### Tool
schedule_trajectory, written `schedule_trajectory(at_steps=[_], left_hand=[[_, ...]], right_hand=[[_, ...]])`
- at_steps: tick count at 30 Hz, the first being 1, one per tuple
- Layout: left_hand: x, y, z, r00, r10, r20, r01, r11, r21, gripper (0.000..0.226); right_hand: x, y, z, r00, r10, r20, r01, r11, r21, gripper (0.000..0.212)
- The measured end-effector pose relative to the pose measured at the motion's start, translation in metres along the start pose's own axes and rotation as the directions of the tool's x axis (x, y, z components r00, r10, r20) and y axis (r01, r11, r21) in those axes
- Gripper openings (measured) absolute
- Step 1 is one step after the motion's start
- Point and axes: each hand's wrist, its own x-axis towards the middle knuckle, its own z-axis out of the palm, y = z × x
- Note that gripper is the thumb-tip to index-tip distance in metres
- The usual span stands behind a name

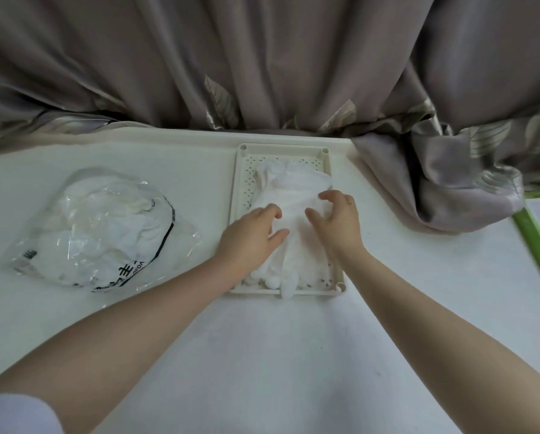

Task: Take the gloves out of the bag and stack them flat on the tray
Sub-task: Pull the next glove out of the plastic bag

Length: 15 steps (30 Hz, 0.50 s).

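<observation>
White table (262,355). At nine o'clock, a clear plastic bag (90,230) of white gloves, black print unreadable. At twelve, a cream perforated tray (242,183) holds stacked white gloves (293,195). Left hand (253,233) and right hand (334,217), fingers bent, press them, slightly apart.

The gloves (289,198) under the fingertips (276,213) were white. The perforated tray (242,180) was cream. The bag (99,228) was clear plastic with black printing, holding white. The curtain (262,64) was taupe with pale leaf motifs. The table (262,355) was white.
</observation>
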Motion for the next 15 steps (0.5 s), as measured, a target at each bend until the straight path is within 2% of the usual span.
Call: schedule_trajectory(at_steps=[1,2,3,4,6,8,10,12,15], left_hand=[[-0.002,-0.001,0.003,0.998,-0.003,0.057,0.0,0.999,0.053,0.037],[-0.002,-0.002,0.005,0.992,-0.025,0.125,0.013,0.995,0.097,0.044],[-0.003,-0.003,0.007,0.98,-0.054,0.193,0.029,0.991,0.131,0.051],[-0.001,-0.005,0.008,0.965,-0.088,0.248,0.049,0.986,0.159,0.056],[0.0,-0.009,0.011,0.942,-0.131,0.308,0.067,0.976,0.208,0.065],[0.002,-0.011,0.012,0.923,-0.158,0.352,0.062,0.961,0.268,0.078],[0.003,-0.01,0.012,0.896,-0.19,0.402,0.059,0.947,0.316,0.1],[0.002,-0.008,0.007,0.867,-0.207,0.454,0.051,0.941,0.334,0.119],[-0.002,-0.007,-0.004,0.839,-0.16,0.521,-0.005,0.953,0.302,0.119]], right_hand=[[-0.006,0.002,0.0,0.985,-0.172,0.023,0.174,0.978,-0.115,0.038],[-0.01,0.005,0.001,0.944,-0.314,0.104,0.33,0.92,-0.214,0.037],[-0.013,0.009,0.001,0.893,-0.386,0.233,0.443,0.849,-0.29,0.04],[-0.015,0.012,0.003,0.848,-0.386,0.362,0.509,0.784,-0.355,0.044],[-0.018,0.015,0.004,0.818,-0.238,0.524,0.517,0.703,-0.488,0.052],[-0.016,0.015,0.0,0.831,-0.131,0.54,0.464,0.699,-0.544,0.066],[-0.012,0.014,-0.006,0.837,-0.042,0.545,0.412,0.703,-0.579,0.088],[-0.01,0.008,-0.015,0.803,0.093,0.589,0.39,0.665,-0.637,0.106],[-0.012,-0.008,-0.02,0.764,0.22,0.606,0.385,0.599,-0.702,0.108]])
